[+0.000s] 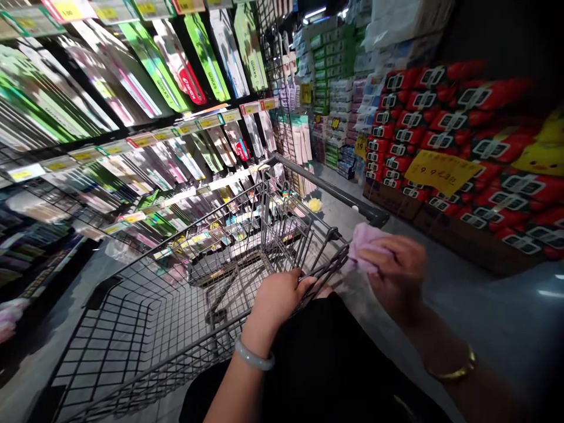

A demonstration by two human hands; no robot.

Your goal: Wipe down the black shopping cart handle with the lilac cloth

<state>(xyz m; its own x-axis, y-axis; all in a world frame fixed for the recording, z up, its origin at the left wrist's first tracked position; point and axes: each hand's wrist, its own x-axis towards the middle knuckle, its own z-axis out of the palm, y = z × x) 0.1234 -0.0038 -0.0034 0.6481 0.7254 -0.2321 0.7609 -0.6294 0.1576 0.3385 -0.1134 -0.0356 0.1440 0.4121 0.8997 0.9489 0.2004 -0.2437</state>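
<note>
A grey wire shopping cart (145, 364) stretches across the lower left and middle of the head view. My left hand (279, 294), with a pale bangle at its wrist, is closed around the cart's near top rim; part of its fingers is hidden. Bunched in my right hand (399, 264) is a lilac cloth (368, 241). That hand is at the right end of the cart's side, just below the handlebar (326, 188), and the cloth lies against or very near the rim. Which of the two I cannot tell.
Shelves of packaged toothbrushes (198, 59) rise beyond the cart on the left. Stacks of red packs (436, 117) with a yellow price sign (440, 171) stand on the right. Grey floor (467, 299) runs between. A yellow item (314, 205) shows past the cart frame.
</note>
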